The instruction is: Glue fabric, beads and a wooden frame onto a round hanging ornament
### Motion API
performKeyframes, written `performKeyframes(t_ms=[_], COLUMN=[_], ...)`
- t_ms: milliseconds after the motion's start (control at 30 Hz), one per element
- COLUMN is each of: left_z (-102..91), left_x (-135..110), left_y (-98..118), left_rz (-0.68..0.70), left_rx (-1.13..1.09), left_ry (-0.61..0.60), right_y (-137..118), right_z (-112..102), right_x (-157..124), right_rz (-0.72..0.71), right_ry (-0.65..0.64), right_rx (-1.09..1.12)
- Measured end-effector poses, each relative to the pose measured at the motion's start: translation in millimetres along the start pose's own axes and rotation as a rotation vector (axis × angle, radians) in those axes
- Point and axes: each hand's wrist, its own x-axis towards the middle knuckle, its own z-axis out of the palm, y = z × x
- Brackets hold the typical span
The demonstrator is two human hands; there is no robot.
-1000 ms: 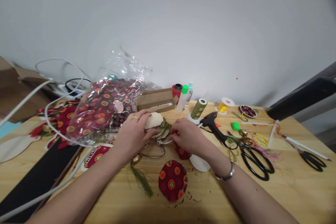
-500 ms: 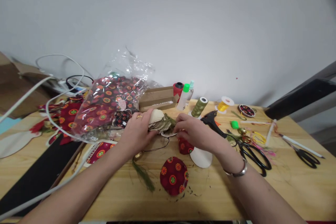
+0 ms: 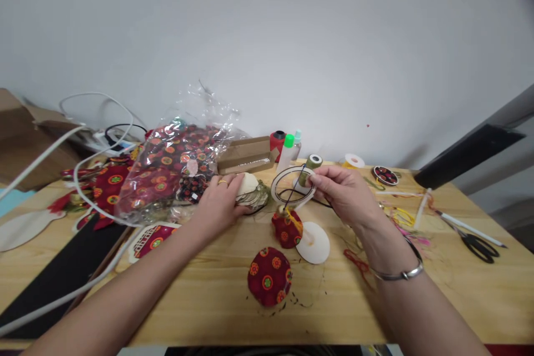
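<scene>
My right hand (image 3: 345,196) pinches a thin pale ring (image 3: 291,191) and holds it up just above the table, a dark cord running across it. My left hand (image 3: 219,203) rests closed on a stack of pale round discs (image 3: 250,193) with green thread tangled in it. Below the ring lie a red patterned pouch-like piece (image 3: 286,228), a white disc (image 3: 314,242) and a red patterned fabric round (image 3: 269,276).
A clear bag of red patterned fabric (image 3: 175,164) and a cardboard box (image 3: 246,154) lie behind my left hand. Thread spools (image 3: 309,169), glue bottles (image 3: 285,155), scissors (image 3: 473,243) and white cables (image 3: 79,178) crowd the wooden table (image 3: 459,300).
My right hand has pulled a ring off the stack and lifted it up and to the right. My left hand has stayed on the stack.
</scene>
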Motion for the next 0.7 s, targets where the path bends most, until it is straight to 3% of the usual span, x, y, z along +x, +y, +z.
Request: performKeyframes(t_ms=[167, 333, 500, 567, 700], left_z=[-23.6, -46.4, -38.3, -32.6, -29.9], left_x=[-5, -14, -26, -32, -44], left_y=[19, 57, 64, 63, 68], left_rz=[0.052, -0.158, -0.154, -0.148, -0.267], left_rx=[-0.127, -0.724, -1.118, -1.161, -1.217], left_ry=[0.069, 0.033, -0.069, -0.110, -0.262], right_y=[0, -4, -4, -2, 1], right_z=[3, 12, 16, 18, 21], right_x=[-1, -8, -22, -28, -37], right_rz=[-0.024, -0.151, -0.235, -0.241, -0.230], right_ry=[0.032, 0.086, 0.055, 0.025, -0.026], right_rx=[0.009, -0.077, -0.062, -0.049, 0.088])
